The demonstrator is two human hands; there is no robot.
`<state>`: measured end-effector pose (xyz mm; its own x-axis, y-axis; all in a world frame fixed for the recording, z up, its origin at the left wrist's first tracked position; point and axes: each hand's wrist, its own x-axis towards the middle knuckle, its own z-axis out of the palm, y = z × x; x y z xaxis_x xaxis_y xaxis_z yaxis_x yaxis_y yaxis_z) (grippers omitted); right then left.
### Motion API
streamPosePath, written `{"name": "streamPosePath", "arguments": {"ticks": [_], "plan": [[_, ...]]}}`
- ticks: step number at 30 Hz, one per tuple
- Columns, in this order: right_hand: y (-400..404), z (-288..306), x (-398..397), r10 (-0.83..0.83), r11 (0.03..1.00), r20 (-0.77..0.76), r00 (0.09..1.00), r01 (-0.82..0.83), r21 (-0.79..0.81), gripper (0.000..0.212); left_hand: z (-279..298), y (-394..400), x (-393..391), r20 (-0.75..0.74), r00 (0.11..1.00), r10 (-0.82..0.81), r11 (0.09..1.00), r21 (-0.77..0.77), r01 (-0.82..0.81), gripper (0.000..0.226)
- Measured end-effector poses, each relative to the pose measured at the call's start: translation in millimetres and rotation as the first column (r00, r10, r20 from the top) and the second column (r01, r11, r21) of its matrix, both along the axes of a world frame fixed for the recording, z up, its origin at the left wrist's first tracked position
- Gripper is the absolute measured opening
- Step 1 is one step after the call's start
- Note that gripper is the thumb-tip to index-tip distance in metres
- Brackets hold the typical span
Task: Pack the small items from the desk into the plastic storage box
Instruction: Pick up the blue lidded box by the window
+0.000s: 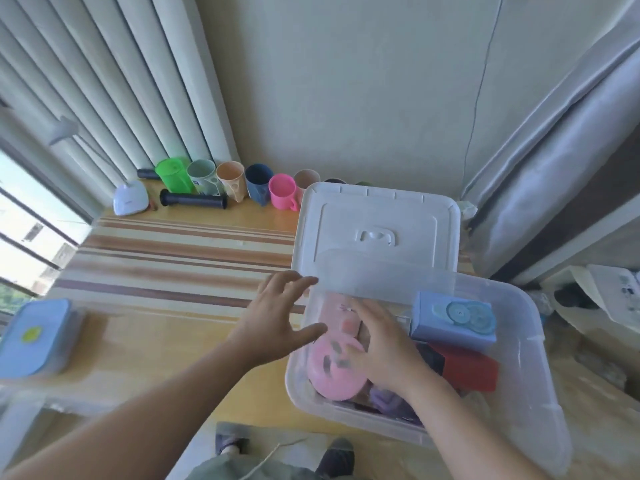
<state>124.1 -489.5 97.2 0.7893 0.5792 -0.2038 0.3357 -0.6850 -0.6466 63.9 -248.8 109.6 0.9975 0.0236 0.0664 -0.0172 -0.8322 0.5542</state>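
Plastic storage box (519, 368) holds right hand (384, 351) (fingers spread).

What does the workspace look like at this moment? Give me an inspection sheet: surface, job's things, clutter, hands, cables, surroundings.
Surface: wooden desk with a striped cloth across it.
Job's things: clear plastic storage box at the desk's right edge, holding a round pink case, a light blue box and a red box; its white lid lies behind it.
Clutter: a row of coloured plastic cups, a black cylinder, a blue lidded container.
Hands: left hand open at the box's left wall; right hand inside the box, fingers spread over the items.
Cables: a thin wire down the wall.
Surroundings: vertical blinds, a window.
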Motion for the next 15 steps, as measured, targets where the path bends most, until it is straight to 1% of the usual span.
{"name": "streamPosePath", "arguments": {"ticks": [2,5,7,9,12,15], "plan": [[35.7,13.5,2.2,0.045,0.999,0.066,0.997,-0.044,-0.014,0.080,3.1,37.3,-6.8,0.003,0.995,0.097,0.995,-0.019,-0.097,0.078],[107.8,27.3,-1.5,0.155,0.988,0.107,0.982,-0.155,-0.007,0.080,4.9,108.3,-27.2,-0.016,0.979,0.204,0.978,0.049,-0.203,0.080],[162.4,31.0,-5.1,0.228,0.973,0.114,0.967,-0.230,0.007,0.080,4.2,158.9,-48.2,-0.045,0.954,0.298,0.954,0.062,-0.295,0.081],[220.3,30.7,-10.9,0.300,0.954,0.090,0.950,-0.301,-0.001,0.080,2.4,209.5,-74.4,-0.077,0.922,0.380,0.924,0.074,-0.375,0.081],[321.7,23.8,-26.6,0.406,0.914,0.035,0.913,-0.405,-0.024,0.080,-5.9,291.8,-125.2,-0.133,0.859,0.494,0.869,0.101,-0.484,0.081],[419.9,8.0,-44.7,0.511,0.857,-0.011,0.859,-0.511,-0.063,0.082,-20.3,364.8,-174.8,-0.231,0.742,0.629,0.774,0.101,-0.625,0.085]]}}
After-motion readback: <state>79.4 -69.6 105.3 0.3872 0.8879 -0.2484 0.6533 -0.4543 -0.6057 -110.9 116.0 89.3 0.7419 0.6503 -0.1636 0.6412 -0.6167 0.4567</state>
